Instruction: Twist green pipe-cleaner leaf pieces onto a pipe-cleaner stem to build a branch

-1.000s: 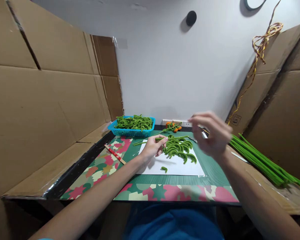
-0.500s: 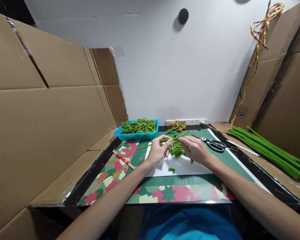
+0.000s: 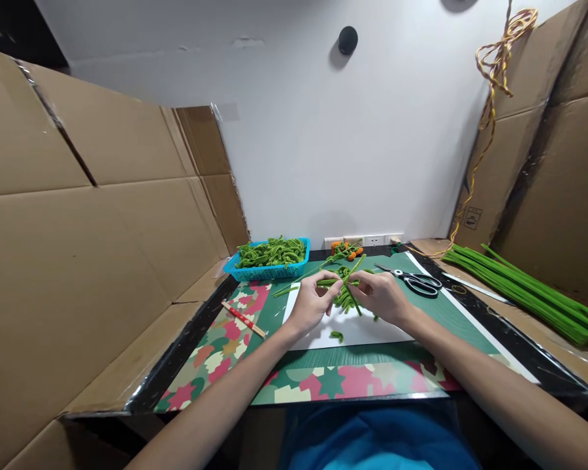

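Observation:
Over a white sheet (image 3: 372, 333), my left hand (image 3: 313, 301) pinches green pipe cleaners, one of which runs leftward behind the fingers. My right hand (image 3: 379, 297) is closed beside it, its fingertips at a green pipe cleaner (image 3: 357, 303) that slants across the gap between the hands. Where the stems cross, the fingers partly hide them. Beneath and behind the hands lies a pile of curled green pipe cleaner pieces (image 3: 343, 300). One small curled piece (image 3: 336, 336) rests apart on the sheet, nearer to me.
A blue basket (image 3: 269, 271) of twisted green pieces stands at back left. An orange-tipped green sprig (image 3: 347, 250) lies behind the hands. Black-handled scissors (image 3: 421, 284) and a bundle of long green pipe cleaners (image 3: 524, 294) are on the right, red-wrapped chopsticks (image 3: 244, 319) on the left. Cardboard walls flank the table.
The pipe cleaner between my hands has swung from nearly level to a steep slant, its lower end now pointing down toward me. The view has shifted slightly.

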A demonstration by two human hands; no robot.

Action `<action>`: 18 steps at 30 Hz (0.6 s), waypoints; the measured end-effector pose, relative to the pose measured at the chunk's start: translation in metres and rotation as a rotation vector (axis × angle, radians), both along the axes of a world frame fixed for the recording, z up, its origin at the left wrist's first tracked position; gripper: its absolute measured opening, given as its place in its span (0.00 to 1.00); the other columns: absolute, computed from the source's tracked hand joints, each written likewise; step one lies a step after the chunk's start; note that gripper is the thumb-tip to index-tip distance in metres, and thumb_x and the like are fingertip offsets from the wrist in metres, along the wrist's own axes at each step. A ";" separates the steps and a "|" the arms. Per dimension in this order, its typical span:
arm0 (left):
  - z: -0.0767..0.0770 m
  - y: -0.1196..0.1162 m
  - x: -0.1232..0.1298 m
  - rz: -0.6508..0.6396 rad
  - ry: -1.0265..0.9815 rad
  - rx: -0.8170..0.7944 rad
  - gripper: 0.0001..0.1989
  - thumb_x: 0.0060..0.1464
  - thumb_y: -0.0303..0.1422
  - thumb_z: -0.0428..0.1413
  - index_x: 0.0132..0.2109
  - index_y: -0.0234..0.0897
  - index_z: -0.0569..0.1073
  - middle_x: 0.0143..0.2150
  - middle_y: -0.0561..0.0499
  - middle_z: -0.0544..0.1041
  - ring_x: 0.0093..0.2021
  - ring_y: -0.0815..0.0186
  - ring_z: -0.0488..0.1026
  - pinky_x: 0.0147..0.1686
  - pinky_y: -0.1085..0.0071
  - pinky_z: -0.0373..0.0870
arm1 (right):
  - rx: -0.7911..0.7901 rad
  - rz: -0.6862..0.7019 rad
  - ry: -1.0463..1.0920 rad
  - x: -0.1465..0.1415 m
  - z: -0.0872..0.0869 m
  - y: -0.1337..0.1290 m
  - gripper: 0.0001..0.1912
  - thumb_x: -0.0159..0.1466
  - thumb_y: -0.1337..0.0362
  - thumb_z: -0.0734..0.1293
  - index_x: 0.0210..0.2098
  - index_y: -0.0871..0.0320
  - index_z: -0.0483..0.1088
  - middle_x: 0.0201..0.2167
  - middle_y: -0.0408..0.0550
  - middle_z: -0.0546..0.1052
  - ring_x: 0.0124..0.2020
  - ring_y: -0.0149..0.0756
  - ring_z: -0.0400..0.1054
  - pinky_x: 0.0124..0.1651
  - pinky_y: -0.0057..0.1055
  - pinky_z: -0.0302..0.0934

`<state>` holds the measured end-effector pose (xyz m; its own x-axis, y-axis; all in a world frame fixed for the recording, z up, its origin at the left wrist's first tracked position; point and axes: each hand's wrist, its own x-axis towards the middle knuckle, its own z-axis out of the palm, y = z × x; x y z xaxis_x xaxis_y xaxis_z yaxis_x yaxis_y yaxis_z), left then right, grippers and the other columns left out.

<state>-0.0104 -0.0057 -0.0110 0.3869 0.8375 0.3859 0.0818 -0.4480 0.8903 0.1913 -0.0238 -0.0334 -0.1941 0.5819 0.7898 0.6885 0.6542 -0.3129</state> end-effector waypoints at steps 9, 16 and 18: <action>0.003 -0.002 0.001 -0.036 0.023 0.000 0.21 0.57 0.48 0.65 0.42 0.32 0.77 0.22 0.57 0.68 0.16 0.75 0.62 0.15 0.78 0.58 | -0.022 0.030 -0.003 -0.006 -0.003 0.001 0.06 0.66 0.68 0.66 0.39 0.56 0.76 0.24 0.43 0.81 0.21 0.32 0.72 0.30 0.26 0.60; 0.003 -0.001 0.002 -0.054 0.051 -0.024 0.19 0.56 0.46 0.66 0.42 0.33 0.76 0.20 0.59 0.67 0.15 0.75 0.61 0.14 0.78 0.56 | -0.037 0.036 -0.038 -0.008 -0.005 0.001 0.07 0.66 0.69 0.66 0.40 0.57 0.76 0.24 0.44 0.80 0.23 0.33 0.73 0.31 0.26 0.60; 0.002 0.000 0.002 -0.051 0.048 -0.026 0.19 0.55 0.45 0.67 0.42 0.33 0.77 0.20 0.59 0.67 0.15 0.75 0.62 0.14 0.78 0.56 | -0.033 0.028 -0.049 -0.009 -0.004 0.001 0.08 0.66 0.69 0.66 0.42 0.57 0.77 0.24 0.44 0.80 0.23 0.33 0.73 0.31 0.26 0.60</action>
